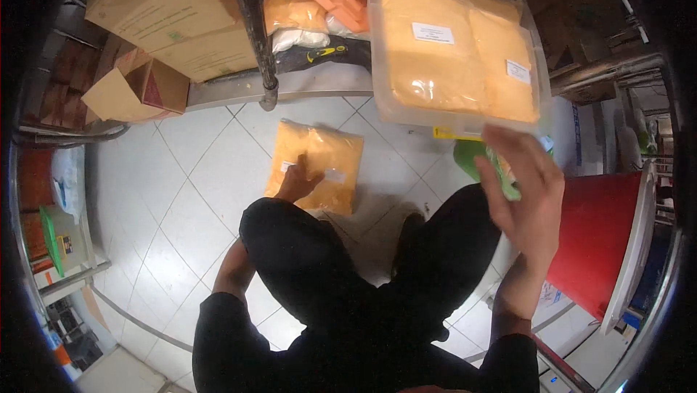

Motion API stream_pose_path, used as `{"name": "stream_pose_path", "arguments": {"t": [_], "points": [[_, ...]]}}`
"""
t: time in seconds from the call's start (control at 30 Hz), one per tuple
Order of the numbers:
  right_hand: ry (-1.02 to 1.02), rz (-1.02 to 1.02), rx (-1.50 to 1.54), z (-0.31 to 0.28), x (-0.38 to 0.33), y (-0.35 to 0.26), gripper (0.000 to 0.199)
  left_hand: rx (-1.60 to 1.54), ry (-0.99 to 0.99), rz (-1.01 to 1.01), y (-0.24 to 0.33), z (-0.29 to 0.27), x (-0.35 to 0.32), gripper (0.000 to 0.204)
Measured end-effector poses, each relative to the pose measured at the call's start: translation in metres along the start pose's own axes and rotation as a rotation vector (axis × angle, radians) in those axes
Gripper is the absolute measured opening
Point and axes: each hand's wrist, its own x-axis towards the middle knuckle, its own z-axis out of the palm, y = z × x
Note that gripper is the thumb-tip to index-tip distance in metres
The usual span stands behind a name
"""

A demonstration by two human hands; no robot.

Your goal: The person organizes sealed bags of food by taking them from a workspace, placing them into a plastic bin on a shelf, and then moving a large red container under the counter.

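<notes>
Hands well apart! Your left hand [299, 181] lay, fingers parted, on orange packet [337, 157], flat on tiled floor [196, 204] at eleven o'clock. Your right hand [530, 197] hovered empty at two o'clock, thumb spread, near plastic tub [382, 95] at one; contact, couldn't tell.

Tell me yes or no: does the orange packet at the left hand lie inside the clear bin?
No, the orange packet at the left hand lies on the white tiled floor.

Bag [334, 152] mid-frame is orangey-yellow, floor [174, 201] is white with darker diamond lines, trousers [299, 244] plain black, far-left box edge [49, 239] looks greenish, I think.
</notes>
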Motion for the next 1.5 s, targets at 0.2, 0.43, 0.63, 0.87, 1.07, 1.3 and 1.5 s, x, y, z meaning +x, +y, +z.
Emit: {"name": "stream_pose_path", "arguments": {"t": [0.2, 0.43, 0.63, 0.87, 1.07, 1.3, 1.5], "points": [[0.114, 0.042, 0.032, 0.024, -0.015, 0.021, 0.022, 0.586, 0.369, -0.104, 0.077, -0.005, 0.001, 0.087], [-0.039, 0.074, 0.384, 0.100, -0.048, 0.009, 0.014, 0.477, 0.303, -0.421, 0.078, 0.022, 0.018, 0.093], [-0.312, -0.013, 0.412, 0.139, -0.071, 0.015, 0.016, 0.460, 0.238, -0.268, 0.062, 0.020, 0.022, 0.062], [-0.577, -0.006, 0.286, 0.135, -0.080, 0.026, 0.021, 0.383, 0.008, 0.054, 0.075, 0.021, 0.010, 0.049], [-0.550, -0.001, 0.243, 0.143, -0.101, 0.032, 0.014, 0.542, -0.456, 0.231, 0.132, 0.000, 0.015, 0.052], [-0.658, -0.008, 0.280, 0.147, -0.102, 0.036, 0.017, 0.722, -0.833, 0.382, 0.225, -0.044, 0.032, 0.053], [-0.503, 0.018, 0.272, 0.165, -0.107, 0.052, 0.018, 0.758, -0.883, 0.506, 0.254, -0.044, 0.035, 0.051]]}}
